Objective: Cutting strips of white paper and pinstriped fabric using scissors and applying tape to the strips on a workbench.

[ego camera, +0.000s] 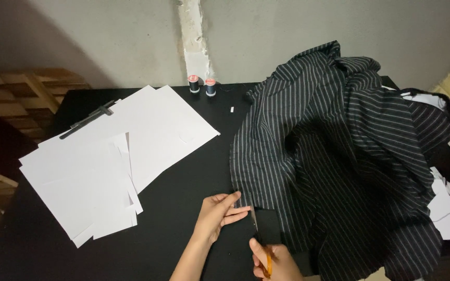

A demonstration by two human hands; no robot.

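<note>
On the black table [183,198] lies one large heap of black fabric with thin white stripes [339,171], bunched high toward the right and far side, its near left edge hanging flat toward the person; one pair of scissors with orange handles [260,244] is set into that near edge, the blades pointing away from the person and a narrow strip of the fabric lying to their left.

The left hand [219,214] rests on the table at the fabric's lower left corner; its fingers are stretched out and laid together, thumb above, pinching the narrow striped strip just beside the blades. The right hand [274,263] sits at the bottom edge of the view, curled through the orange handles and clamped on the scissors; whether the blades stand apart or together cannot be told, since the dark cloth hides most of them. The two hands are near each other but not touching.

To the left spreads one loose pile of white paper sheets [110,166], overlapping at several angles; their exact number cannot be told. One dark ruler-like tool [87,120] lies partly under the far sheets. Two small thread spools [202,85] stand side by side at the far edge; one small white scrap [232,109] lies near them. More white paper pieces [446,208] show at the right, beside the fabric.
</note>
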